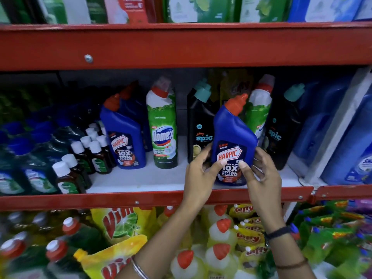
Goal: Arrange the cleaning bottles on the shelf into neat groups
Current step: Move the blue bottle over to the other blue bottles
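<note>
A blue Harpic bottle (233,135) with a red cap stands near the front of the white middle shelf (141,180). My left hand (198,176) grips its left side and my right hand (259,174) its right side, thumbs on the label. Further left stands a second blue Harpic bottle (125,137), with a green Domex bottle (163,127) beside it. A black Spic bottle (199,125) is just left of the held bottle. Behind it are another Domex bottle (259,109) and another black Spic bottle (283,125).
Small brown bottles with white caps (80,158) and dark green bottles (30,168) crowd the shelf's left. Tall blue bottles (342,137) fill the right. A red shelf beam (181,45) runs overhead. Yellow Vim pouches (120,224) and red-capped bottles lie on the shelf below.
</note>
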`<control>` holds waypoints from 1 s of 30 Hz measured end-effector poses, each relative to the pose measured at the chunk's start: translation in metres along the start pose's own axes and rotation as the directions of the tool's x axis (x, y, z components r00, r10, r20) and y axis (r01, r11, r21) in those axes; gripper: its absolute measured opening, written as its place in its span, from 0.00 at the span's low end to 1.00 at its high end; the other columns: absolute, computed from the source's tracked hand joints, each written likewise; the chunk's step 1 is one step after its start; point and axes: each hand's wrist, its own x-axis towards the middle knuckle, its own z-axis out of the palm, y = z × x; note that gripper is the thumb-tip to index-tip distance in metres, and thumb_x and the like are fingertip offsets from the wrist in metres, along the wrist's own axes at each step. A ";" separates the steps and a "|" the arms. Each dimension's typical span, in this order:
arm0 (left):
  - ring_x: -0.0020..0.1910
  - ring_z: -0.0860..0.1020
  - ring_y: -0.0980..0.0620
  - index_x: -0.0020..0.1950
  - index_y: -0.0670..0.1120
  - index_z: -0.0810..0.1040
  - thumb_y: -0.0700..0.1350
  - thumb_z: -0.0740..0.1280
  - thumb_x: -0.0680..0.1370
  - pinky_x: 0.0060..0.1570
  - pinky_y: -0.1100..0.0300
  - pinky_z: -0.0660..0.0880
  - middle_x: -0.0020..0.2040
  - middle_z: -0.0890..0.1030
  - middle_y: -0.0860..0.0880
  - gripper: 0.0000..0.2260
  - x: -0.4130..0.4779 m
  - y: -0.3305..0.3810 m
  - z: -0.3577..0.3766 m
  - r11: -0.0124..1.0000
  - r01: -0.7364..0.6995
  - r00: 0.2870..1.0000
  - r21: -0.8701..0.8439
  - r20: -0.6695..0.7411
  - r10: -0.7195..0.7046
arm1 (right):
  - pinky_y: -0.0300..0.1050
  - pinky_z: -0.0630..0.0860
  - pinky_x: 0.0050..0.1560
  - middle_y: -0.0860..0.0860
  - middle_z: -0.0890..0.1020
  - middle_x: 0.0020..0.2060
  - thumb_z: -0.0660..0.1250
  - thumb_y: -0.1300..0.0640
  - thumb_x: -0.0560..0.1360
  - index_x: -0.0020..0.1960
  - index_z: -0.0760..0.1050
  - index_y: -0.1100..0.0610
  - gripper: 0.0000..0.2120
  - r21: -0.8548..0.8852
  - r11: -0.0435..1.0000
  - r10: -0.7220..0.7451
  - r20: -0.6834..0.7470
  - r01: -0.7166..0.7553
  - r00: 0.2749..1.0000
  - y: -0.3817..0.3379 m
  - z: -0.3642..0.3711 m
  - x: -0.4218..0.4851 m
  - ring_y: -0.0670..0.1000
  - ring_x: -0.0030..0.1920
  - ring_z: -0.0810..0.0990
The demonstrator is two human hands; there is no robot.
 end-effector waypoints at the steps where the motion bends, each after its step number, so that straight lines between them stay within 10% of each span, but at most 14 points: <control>1: 0.57 0.81 0.56 0.59 0.64 0.76 0.43 0.70 0.75 0.57 0.53 0.79 0.57 0.83 0.59 0.19 -0.002 0.003 -0.011 1.000 -0.016 1.000 -0.005 -0.021 0.016 | 0.29 0.75 0.54 0.41 0.80 0.55 0.69 0.59 0.75 0.64 0.72 0.50 0.19 0.020 1.000 -0.005 0.014 0.005 1.000 -0.006 0.009 -0.002 0.32 0.54 0.78; 30: 0.59 0.79 0.46 0.75 0.56 0.62 0.39 0.62 0.80 0.56 0.42 0.79 0.62 0.78 0.44 0.25 -0.019 -0.012 -0.223 0.954 0.056 0.944 0.295 -0.326 0.046 | 0.25 0.75 0.46 0.50 0.81 0.55 0.73 0.59 0.71 0.64 0.72 0.58 0.24 0.113 0.990 0.048 0.262 -0.079 0.964 -0.052 0.226 -0.059 0.38 0.52 0.78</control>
